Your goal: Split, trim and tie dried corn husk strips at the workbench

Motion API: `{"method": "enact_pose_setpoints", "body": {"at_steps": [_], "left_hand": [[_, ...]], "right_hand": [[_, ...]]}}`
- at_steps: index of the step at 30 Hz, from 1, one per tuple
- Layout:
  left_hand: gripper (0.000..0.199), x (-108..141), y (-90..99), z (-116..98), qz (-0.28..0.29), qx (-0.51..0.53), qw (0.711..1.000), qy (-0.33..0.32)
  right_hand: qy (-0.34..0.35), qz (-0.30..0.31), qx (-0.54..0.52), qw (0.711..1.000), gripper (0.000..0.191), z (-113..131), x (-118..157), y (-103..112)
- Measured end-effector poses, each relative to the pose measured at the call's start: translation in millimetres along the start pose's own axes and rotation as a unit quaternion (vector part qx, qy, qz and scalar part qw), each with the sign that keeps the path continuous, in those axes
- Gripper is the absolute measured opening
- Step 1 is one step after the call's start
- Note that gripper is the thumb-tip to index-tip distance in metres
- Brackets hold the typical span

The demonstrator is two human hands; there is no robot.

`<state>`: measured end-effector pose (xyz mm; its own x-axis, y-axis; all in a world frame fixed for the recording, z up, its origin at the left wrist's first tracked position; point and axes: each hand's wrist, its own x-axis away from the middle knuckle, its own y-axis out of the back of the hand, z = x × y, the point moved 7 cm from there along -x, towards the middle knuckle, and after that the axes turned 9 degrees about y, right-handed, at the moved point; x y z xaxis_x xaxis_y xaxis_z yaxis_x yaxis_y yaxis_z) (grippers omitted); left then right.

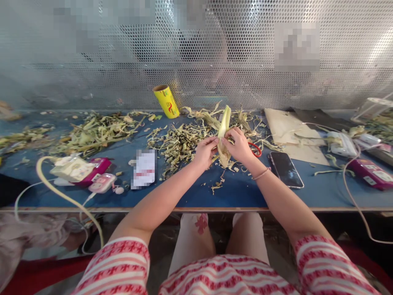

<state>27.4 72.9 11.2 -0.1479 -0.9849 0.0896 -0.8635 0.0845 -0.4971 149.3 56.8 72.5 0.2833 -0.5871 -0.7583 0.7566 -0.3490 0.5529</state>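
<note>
One pale husk [224, 123] points toward twelve o'clock, left hand [206, 153] at eight, right hand [239, 145] at three, both hands' fingers pinching it.

head view; clock centred on the pale husk-like piece [224, 126]. our left hand [206, 152] and right hand [237, 145] both pinch it around its middle. we log a heap of dry shreds [178, 145] at 8 o'clock, a yellow tube [167, 102], hollow end up, at 10, a dark-screened phone [286, 170] at 4, a perforated metal panel [245, 53] at 12.
</note>
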Motion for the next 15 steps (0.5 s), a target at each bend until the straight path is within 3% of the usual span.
{"method": "enact_pose_setpoints", "body": {"at_steps": [3, 10, 15], "left_hand": [[0.025, 0.8, -2.4, -1.8, 0.016, -0.016, 1.000, -0.012], [0.027, 1.0, 0.5, -3.2, -0.013, -0.076, 0.995, -0.066], [0.025, 2.5, 1.5, -5.6, -0.026, -0.136, 0.984, -0.109]], "right_hand": [[0.002, 0.013, 0.023, 1.000, 0.011, 2.1, 1.3, -0.9], [0.023, 0.057, 0.129, 0.990, 0.013, 12.9, 4.9, -7.1], [0.043, 0.060, 0.119, 0.990, 0.016, 11.4, 2.8, -10.5]]}}
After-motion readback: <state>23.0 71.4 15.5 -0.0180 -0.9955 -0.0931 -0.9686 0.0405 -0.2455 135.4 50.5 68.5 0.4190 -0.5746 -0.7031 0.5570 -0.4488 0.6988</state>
